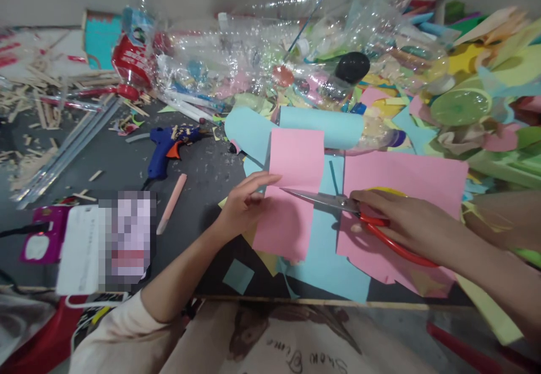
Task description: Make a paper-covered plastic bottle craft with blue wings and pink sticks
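Note:
Red-handled scissors (382, 233) are gripped in my right hand (409, 225), blades nearly closed and pointing left. Their tips lie along a line across the pink paper strip (289, 222), between its upper and lower parts; whether it is cut right through I cannot tell. My left hand (249, 199) pinches the strip at its left edge, with the thumb partly hidden. Under the strip lies light blue paper (333, 272). A larger pink sheet (406, 177) rests beneath my right hand. Just behind stands out a bottle wrapped in light blue paper (321, 126), lying on its side.
To the left lie a blue glue gun (160, 148), a pink marker-like stick (172, 202), clear glue sticks (71, 148) and wooden sticks (42, 103). Plastic bottles (211, 53) and paper scraps (469, 58) pile along the back. A white power bank-like box (78, 250) sits near the front edge.

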Tool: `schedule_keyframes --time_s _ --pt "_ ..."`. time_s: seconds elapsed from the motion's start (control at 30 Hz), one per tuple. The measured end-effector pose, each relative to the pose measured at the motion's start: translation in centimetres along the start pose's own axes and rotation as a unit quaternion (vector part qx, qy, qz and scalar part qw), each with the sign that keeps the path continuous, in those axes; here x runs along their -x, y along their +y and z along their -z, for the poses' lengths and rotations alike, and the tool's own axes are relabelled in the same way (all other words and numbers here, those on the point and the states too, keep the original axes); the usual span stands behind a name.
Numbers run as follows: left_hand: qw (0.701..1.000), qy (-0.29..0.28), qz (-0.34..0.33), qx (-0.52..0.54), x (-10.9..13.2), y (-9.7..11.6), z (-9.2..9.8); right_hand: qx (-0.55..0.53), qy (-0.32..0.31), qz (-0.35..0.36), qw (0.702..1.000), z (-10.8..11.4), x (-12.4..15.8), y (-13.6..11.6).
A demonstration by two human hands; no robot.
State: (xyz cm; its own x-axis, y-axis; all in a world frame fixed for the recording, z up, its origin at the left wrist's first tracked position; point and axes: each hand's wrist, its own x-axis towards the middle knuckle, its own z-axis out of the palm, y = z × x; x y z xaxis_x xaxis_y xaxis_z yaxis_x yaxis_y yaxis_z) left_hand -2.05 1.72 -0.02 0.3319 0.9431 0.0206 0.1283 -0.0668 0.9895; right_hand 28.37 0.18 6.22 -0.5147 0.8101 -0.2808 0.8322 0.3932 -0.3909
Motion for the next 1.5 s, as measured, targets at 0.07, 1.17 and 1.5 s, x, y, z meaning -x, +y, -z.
schedule_keyframes --time_s 0.07,1.17,1.5 --pt "1.0 -0.003 -0.001 -0.005 0.1 0.0 -0.1 0.005 0.0 0.001 1.0 -0.2 0.0 0.0" --pt "0.999 -0.03 -0.015 -0.033 0.3 0.1 -0.2 -0.034 -0.044 -0.016 0.998 0.3 -1.4 -1.3" --pt "0.999 -0.033 0.008 -0.026 0.1 0.5 -0.3 -0.005 0.015 0.003 1.0 -0.4 -1.1 -0.4"
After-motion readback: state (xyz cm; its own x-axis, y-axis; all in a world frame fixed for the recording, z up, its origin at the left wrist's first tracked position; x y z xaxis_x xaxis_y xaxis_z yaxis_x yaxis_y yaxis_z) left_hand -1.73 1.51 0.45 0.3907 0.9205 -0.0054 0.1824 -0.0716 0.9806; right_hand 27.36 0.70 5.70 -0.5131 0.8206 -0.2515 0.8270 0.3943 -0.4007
